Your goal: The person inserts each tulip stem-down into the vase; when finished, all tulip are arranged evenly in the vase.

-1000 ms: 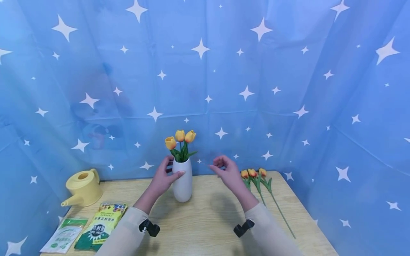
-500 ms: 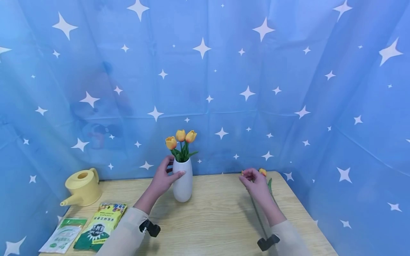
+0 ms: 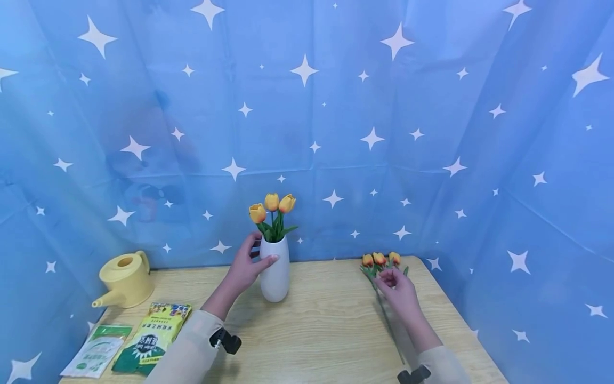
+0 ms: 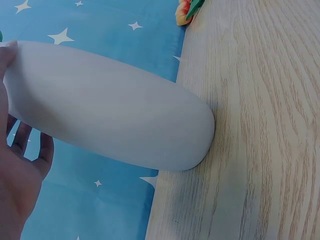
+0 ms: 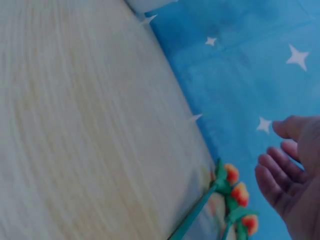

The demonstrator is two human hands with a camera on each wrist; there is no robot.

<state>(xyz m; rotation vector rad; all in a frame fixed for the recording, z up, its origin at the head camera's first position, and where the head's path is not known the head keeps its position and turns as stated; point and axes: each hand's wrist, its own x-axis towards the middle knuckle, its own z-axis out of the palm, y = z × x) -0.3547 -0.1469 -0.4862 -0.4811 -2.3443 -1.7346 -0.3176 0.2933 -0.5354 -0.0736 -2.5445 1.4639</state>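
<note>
A white vase (image 3: 276,277) stands upright on the table, holding three yellow-orange tulips (image 3: 272,202) with green leaves. My left hand (image 3: 243,268) grips it near the top, thumb across the front and fingers around the far side; the left wrist view shows the smooth body of the vase (image 4: 110,107) up close. Over at the right, three more orange-yellow tulips (image 3: 379,259) lie on the table. Just over their stems is my right hand (image 3: 400,292), fingers loosely bent. In the right wrist view nothing shows between thumb and fingers, and the tulip heads (image 5: 240,194) lie beside the hand.
A yellow watering can (image 3: 126,280) stands at the table's left rear. In front of it lie a green-and-yellow bag (image 3: 152,338) and a smaller white-green packet (image 3: 97,352). A blue curtain with white stars (image 3: 307,133) hangs behind the wooden table (image 3: 326,330).
My right hand has moved right and down, from beside the vase to the tulips lying on the table. My left hand has stayed on the vase.
</note>
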